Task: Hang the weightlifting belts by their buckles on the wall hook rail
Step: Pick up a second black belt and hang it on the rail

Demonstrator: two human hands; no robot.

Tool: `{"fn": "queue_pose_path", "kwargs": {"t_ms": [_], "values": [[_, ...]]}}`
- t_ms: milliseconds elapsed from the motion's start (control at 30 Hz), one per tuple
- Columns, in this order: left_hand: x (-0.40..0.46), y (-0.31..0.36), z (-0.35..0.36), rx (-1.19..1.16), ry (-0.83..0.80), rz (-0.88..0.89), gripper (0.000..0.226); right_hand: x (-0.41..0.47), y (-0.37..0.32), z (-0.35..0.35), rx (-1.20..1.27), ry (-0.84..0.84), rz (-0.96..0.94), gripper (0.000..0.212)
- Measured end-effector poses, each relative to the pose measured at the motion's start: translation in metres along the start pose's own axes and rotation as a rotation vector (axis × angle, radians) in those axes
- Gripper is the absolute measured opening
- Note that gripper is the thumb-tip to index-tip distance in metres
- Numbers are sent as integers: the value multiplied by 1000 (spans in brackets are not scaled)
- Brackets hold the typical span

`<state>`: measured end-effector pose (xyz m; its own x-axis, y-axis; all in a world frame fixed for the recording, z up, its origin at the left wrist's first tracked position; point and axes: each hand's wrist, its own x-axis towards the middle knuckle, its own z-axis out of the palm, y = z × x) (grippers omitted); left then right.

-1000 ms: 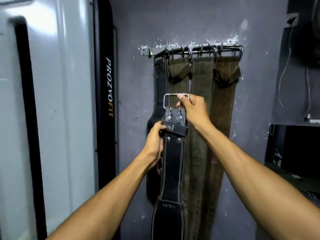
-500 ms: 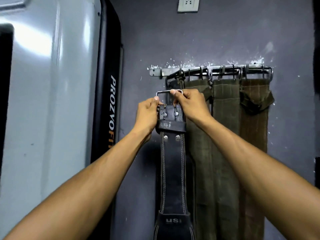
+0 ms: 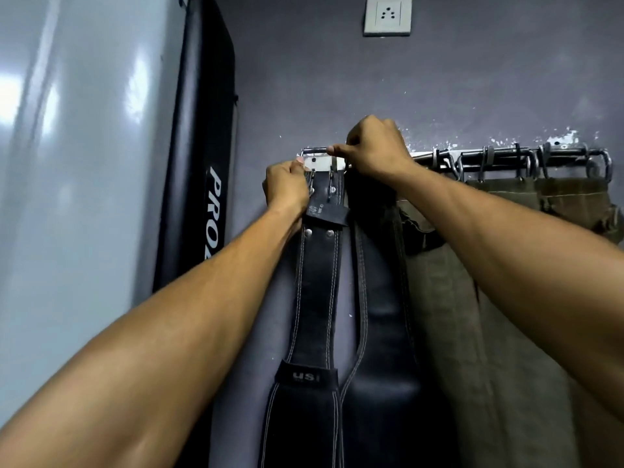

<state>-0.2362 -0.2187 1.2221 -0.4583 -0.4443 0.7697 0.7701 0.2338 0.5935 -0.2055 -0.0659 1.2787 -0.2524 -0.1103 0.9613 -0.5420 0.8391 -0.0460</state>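
A black upright pad (image 3: 202,157) printed with white lettering is leaning against the wall at the left, untouched. Just right of it, the left hand (image 3: 287,187) is gripping the left side of the black leather belt (image 3: 317,282) just under its buckle (image 3: 320,160), having climbed from lower on the strap a second ago. The belt has been travelling upward with it: the buckle frame, which was hanging well below the rail, is now lying against the left end of the wall hook rail (image 3: 499,157). The right hand (image 3: 374,146) is pinching the buckle's top bar and pressing it toward the rail; whether the frame is over a hook yet cannot be told, as the fingers are covering that spot. The hanging step is probably nearly done, with only seating and release remaining. Further right, a second black belt (image 3: 381,298) and the olive-brown belts (image 3: 506,265) are already hanging from the rail's hooks.
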Motion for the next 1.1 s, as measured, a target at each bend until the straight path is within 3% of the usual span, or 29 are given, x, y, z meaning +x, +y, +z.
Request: {"fn": "queue_pose_path", "kwargs": {"t_ms": [300, 500, 600, 700, 767, 867, 1100], "values": [[14, -10, 16, 62, 8, -8, 39, 15, 10, 18, 81, 34, 191, 50], [0, -16, 6, 183, -70, 8, 57, -2, 2, 18, -63, 66, 151, 16], [-13, -17, -4, 90, -140, -10, 42, -32, -6, 25, -46, 113, 106, 15], [-44, -26, -16, -166, -313, -171, 34, -76, -12, 35, 86, 209, 122, 15], [-71, -38, -25, -231, -426, -257, 37, -107, -13, 39, 228, 269, 229, 16], [-105, -58, -33, -237, -530, -223, 39, -154, -12, 48, 390, 288, 414, 23], [-128, -58, -37, -376, -478, -175, 30, -189, -17, 65, 284, 97, 384, 35]]}}
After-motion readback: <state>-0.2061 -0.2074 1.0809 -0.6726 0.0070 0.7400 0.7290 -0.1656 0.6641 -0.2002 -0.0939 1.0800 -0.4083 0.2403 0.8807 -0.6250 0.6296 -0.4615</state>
